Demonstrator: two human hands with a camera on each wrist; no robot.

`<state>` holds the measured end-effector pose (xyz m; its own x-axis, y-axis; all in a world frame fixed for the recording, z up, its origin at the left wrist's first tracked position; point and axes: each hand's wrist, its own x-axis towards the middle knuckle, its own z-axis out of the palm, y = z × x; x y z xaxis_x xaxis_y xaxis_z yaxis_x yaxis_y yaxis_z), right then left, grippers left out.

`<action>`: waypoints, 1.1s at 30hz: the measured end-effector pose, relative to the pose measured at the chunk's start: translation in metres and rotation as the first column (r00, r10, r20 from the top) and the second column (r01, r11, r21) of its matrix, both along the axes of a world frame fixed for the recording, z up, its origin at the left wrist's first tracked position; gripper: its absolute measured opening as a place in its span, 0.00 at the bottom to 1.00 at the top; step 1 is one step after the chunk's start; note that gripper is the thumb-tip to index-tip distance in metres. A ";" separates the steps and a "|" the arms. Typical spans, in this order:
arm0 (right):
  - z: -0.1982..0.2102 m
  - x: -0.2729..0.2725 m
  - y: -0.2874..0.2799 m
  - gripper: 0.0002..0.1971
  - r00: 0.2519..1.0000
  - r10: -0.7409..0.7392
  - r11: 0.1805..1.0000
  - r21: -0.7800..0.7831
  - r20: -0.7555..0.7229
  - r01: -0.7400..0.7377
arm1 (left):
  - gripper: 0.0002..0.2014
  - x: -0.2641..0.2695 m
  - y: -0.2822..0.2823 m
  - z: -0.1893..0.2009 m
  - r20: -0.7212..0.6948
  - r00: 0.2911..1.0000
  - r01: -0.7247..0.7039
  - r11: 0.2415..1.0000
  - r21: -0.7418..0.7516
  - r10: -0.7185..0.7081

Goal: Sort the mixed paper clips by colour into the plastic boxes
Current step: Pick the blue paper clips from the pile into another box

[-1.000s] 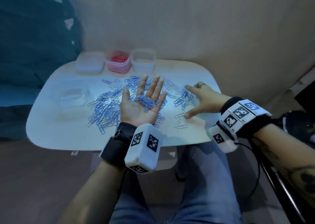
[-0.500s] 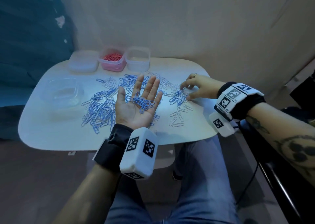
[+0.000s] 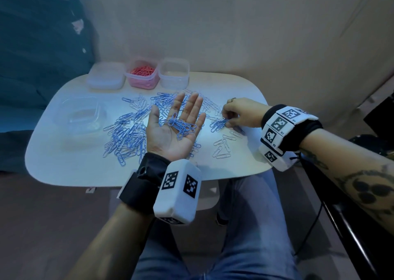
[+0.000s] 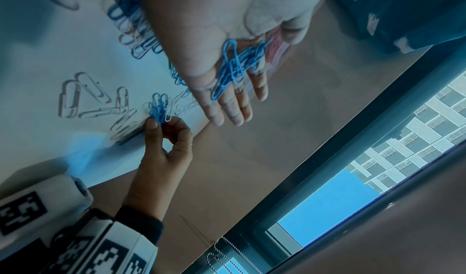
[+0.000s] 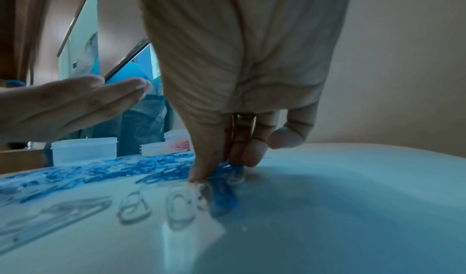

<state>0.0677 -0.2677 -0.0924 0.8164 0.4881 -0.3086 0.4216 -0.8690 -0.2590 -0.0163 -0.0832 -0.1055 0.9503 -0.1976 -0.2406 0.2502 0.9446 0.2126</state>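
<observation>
My left hand [image 3: 177, 128] is held palm up above the table with straight fingers, carrying several blue paper clips [image 3: 181, 126] [image 4: 234, 66] on the palm. My right hand [image 3: 236, 113] [image 4: 163, 126] is at the right of the table, its thumb and fingers pinching a small bunch of blue clips [image 3: 219, 123] [image 4: 158, 108] [image 5: 221, 180] against the tabletop. A big spread of blue and white clips [image 3: 130, 134] lies left of and under my left hand. Several white clips [image 3: 222, 147] lie apart at the front right.
At the back stand a lidded box [image 3: 106, 78], a box with red clips [image 3: 142, 75] and an open clear box [image 3: 174, 75]. Another clear box [image 3: 82, 114] sits at the left on the white table [image 3: 64, 168]. A wall rises behind; my legs are below.
My right hand moved from flat on the table to the small bunch of blue clips and closed its fingers on it. The left palm with its clips stayed in place.
</observation>
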 end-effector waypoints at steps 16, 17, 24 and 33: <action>0.010 -0.005 0.002 0.07 0.995 -0.067 0.994 0.080 -0.070 0.073 | 0.26 0.000 -0.001 -0.002 -0.080 0.996 -0.034 0.999 0.034 0.037; 0.014 -0.005 0.002 0.06 0.993 -0.079 0.986 0.138 -0.084 0.090 | 0.26 0.000 -0.002 -0.003 -0.094 0.994 -0.044 0.998 0.039 0.048; 0.042 -0.028 0.043 0.09 0.979 0.045 0.879 0.473 -0.200 0.056 | 0.26 0.005 -0.021 0.000 -0.132 0.990 -0.039 0.996 0.081 0.049; 0.067 -0.043 0.054 0.05 0.999 -0.047 0.802 0.595 -0.010 0.044 | 0.21 0.000 -0.012 0.005 -0.027 0.997 -0.074 0.997 -0.028 0.073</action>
